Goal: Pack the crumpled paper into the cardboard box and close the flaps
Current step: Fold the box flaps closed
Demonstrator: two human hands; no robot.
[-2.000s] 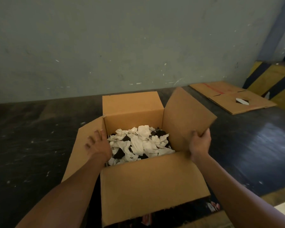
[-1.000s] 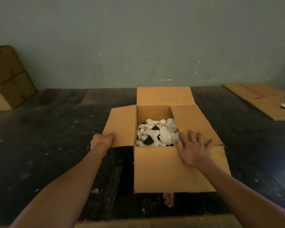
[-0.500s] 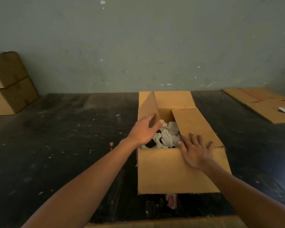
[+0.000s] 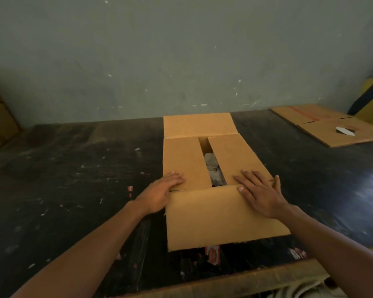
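the cardboard box point(image 4: 213, 211) sits mid-worktop point(image 4: 73, 179), crumpled paper point(image 4: 212, 166) showing through the gap. your left hand point(image 4: 159, 193) and right hand point(image 4: 260, 193) lie flat, fingers spread, gripping nothing. hold both side flaps level, then fold the near flap over.

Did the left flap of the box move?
Yes. The left flap folded down over the box opening, toward the right flap, under the left hand.
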